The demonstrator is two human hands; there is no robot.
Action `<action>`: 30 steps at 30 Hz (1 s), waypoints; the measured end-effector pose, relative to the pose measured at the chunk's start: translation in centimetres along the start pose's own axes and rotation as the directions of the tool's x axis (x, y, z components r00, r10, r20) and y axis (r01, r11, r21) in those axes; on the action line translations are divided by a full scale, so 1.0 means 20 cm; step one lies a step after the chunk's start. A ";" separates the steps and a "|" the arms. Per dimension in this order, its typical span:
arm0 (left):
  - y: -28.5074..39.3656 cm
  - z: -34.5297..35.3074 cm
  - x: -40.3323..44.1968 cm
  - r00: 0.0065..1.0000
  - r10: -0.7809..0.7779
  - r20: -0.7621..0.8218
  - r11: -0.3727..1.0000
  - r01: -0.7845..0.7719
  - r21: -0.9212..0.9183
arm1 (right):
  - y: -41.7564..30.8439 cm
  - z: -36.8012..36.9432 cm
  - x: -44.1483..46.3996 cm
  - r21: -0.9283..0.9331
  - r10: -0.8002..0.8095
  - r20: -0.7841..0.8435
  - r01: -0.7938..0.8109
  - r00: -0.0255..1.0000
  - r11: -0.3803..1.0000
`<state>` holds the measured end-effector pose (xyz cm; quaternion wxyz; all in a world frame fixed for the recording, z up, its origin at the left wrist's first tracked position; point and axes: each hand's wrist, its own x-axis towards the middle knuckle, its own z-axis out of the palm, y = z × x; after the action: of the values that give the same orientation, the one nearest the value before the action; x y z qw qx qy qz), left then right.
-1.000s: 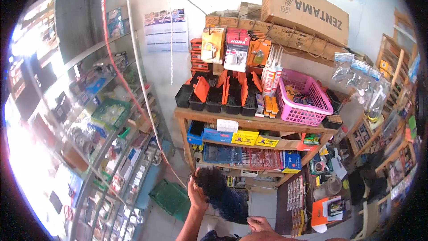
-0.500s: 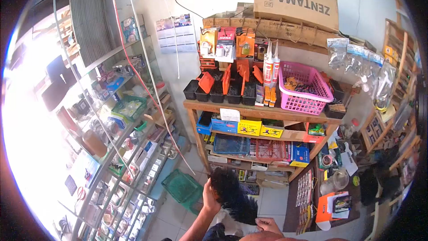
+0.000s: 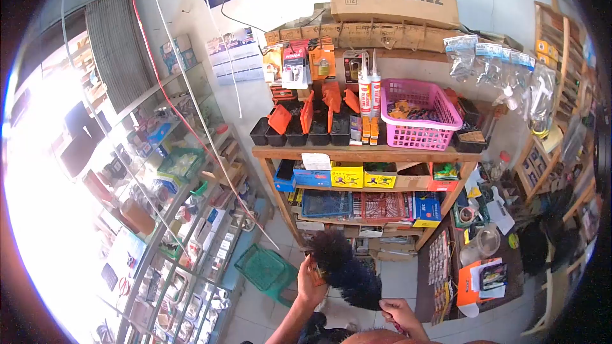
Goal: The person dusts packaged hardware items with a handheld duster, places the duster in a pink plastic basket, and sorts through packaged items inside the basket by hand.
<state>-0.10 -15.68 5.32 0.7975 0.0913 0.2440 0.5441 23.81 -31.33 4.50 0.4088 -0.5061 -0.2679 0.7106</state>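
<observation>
A fluffy black duster [image 3: 347, 271] spans the space between my two hands at the lower middle. My left hand [image 3: 310, 285] is closed at the duster's upper left end, with a small orange and brown item showing by the fingers; what exactly it grips is unclear. At the duster's lower right end, my right hand [image 3: 396, 313] is closed around its handle, a bit of which shows below the fingers. Behind the duster stands a wooden shelf [image 3: 382, 154].
On the shelf top are a pink basket [image 3: 421, 137], black bins [image 3: 319, 135] and sealant tubes [image 3: 370, 92]. A green stool [image 3: 266, 270] stands on the floor. Glass display shelves [image 3: 153, 216] line the left. Cords [image 3: 191, 99] hang at left. A dark table [image 3: 510, 280] is at right.
The view has shifted and the shelf appears further left than half a second ago. Both hands and the duster appear slightly further right in view, still together.
</observation>
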 end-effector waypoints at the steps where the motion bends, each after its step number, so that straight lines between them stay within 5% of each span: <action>1: 0.01 0.03 0.00 1.000 -0.010 0.021 1.000 0.009 0.015 | 0.03 0.01 0.01 -0.053 -0.023 0.046 0.026 0.999 0.998; 3: 0.03 0.09 -0.02 0.999 -0.020 0.026 0.999 0.019 0.025 | 0.11 0.06 0.03 -0.156 -0.058 0.140 0.080 0.988 0.985; 6: 0.09 0.17 -0.05 1.000 0.020 -0.014 0.999 -0.019 0.028 | 0.15 0.17 0.03 -0.168 0.074 0.031 -0.067 0.997 0.984; 7: 0.09 0.19 -0.05 0.998 0.060 -0.021 0.997 -0.059 0.041 | 0.13 0.16 0.03 -0.116 0.059 0.133 -0.044 0.989 0.992; 10: 0.12 0.16 -0.04 0.996 0.084 -0.029 0.996 -0.082 0.036 | 0.12 0.13 0.08 -0.128 0.047 0.095 -0.034 0.994 0.991; 13: 0.13 0.05 0.04 0.992 0.113 -0.050 0.993 -0.111 0.042 | 0.13 0.09 0.16 -0.070 -0.056 0.108 0.064 0.993 0.996; 18: 0.17 0.20 0.04 0.983 0.183 0.031 0.983 -0.182 -0.035 | 0.13 0.11 0.16 -0.224 -0.178 0.060 0.187 0.982 0.956; 21: 0.21 0.19 0.12 0.820 0.196 0.537 0.979 -0.133 -0.154 | 0.09 0.18 0.06 -0.255 -0.108 0.116 0.135 0.987 0.958; 24: 0.22 0.22 0.11 0.872 0.205 0.445 0.979 -0.184 -0.091 | 0.15 0.13 0.12 -0.208 -0.229 0.019 0.227 0.973 0.951; 25: 0.22 0.31 0.06 0.933 0.270 0.238 0.948 -0.300 0.102 | 0.13 0.14 0.13 -0.142 -0.206 -0.032 0.200 0.978 0.969; 26: 0.20 0.27 0.09 0.948 0.226 0.226 0.974 -0.228 -0.020 | 0.10 0.15 0.13 -0.072 -0.179 -0.081 0.173 0.981 0.982; 28: 0.19 0.23 0.12 0.970 0.187 0.158 0.980 -0.194 0.034 | 0.10 0.18 0.13 -0.052 -0.152 -0.079 0.148 0.985 0.988; 30: 0.19 0.24 0.13 0.929 0.200 0.310 0.979 -0.199 -0.036 | 0.13 0.18 0.14 -0.164 -0.166 0.021 0.168 0.986 0.972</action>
<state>-0.15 -11.16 10.27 0.7667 0.1991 0.1034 0.6015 19.20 -30.17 2.20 0.4226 -0.5115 -0.3690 0.6508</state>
